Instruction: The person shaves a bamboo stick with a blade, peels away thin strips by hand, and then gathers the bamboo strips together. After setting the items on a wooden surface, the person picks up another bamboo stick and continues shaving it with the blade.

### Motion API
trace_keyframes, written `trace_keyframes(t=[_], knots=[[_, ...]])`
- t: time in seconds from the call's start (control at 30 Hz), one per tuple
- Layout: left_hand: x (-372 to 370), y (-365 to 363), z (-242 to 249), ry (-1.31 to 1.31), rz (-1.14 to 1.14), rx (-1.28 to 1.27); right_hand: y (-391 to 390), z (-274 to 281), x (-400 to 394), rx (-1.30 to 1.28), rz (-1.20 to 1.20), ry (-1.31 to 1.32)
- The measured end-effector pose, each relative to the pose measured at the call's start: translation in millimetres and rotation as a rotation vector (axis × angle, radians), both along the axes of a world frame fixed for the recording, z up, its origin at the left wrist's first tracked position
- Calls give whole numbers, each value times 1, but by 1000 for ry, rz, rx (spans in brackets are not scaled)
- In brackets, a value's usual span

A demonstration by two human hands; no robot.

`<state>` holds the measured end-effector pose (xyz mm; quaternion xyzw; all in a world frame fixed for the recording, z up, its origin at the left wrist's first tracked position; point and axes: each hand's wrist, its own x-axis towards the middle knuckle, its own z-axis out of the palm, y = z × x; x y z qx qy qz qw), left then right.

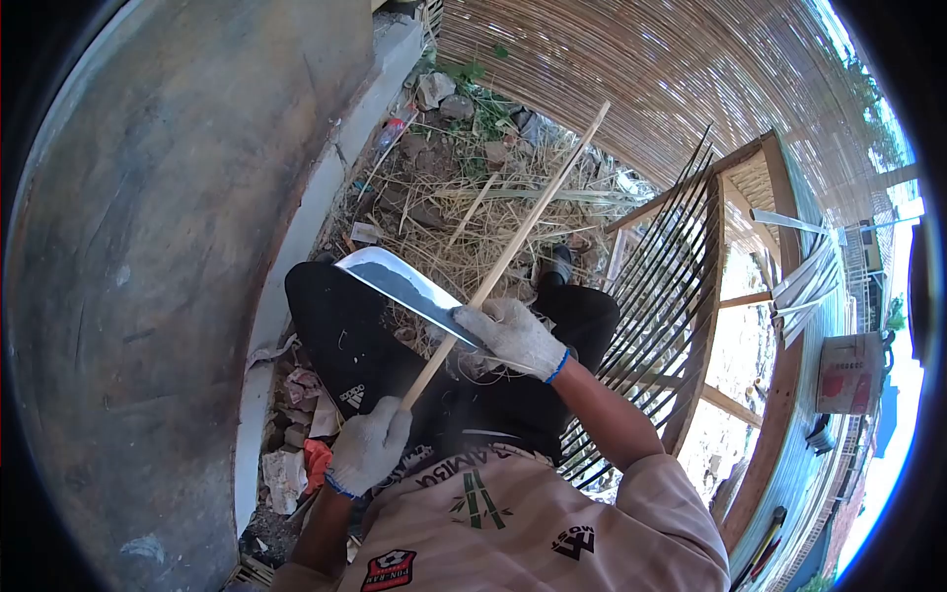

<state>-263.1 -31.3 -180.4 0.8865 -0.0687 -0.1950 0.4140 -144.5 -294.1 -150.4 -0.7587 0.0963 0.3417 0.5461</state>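
Note:
A long, pale bamboo strip (536,214) runs slantwise from my lap up and away to the right. My left hand (370,449), in a white knitted glove with a blue cuff, is closed around its near end. My right hand (515,340), gloved alike, is closed on a machete (400,288) where blade and strip cross. Its handle is hidden in the glove. The broad dark blade with a bright edge points left over my knee, touching or very near the strip.
Dry straw and shavings (473,207) litter the ground around my feet. At left rises a worn grey wall or panel (168,266). A rack of dark slats (651,286) in a wooden frame leans at right, under a reed screen (612,69). Rubble (286,479) lies by my left side.

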Motion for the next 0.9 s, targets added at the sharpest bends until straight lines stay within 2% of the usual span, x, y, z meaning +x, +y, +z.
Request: trace_keyframes(t=[0.1,0.13,0.3,0.4,0.47,0.57,0.6,0.77,0.9], knots=[[-5,6,2,-16,3,23,-4,2,8,53,-109,51],[-6,8,2,-18,-2,35,-7,-12,11,72,-131,-48],[-8,9,1,-23,7,39,-14,-17,16,-66,-38,-68],[-7,10,4,-24,15,32,-12,-20,18,-44,-55,-42],[-7,11,5,-23,16,28,-10,-21,19,-75,-82,-122],[-9,14,5,-14,10,36,-12,-7,25,-169,-100,-116],[-10,15,4,-22,2,35,-10,3,25,-104,-134,-63],[-16,20,3,-28,-9,25,-25,-12,34,-158,-134,-136],[-25,29,7,18,-10,53,-44,-16,45,-138,-228,-109]])
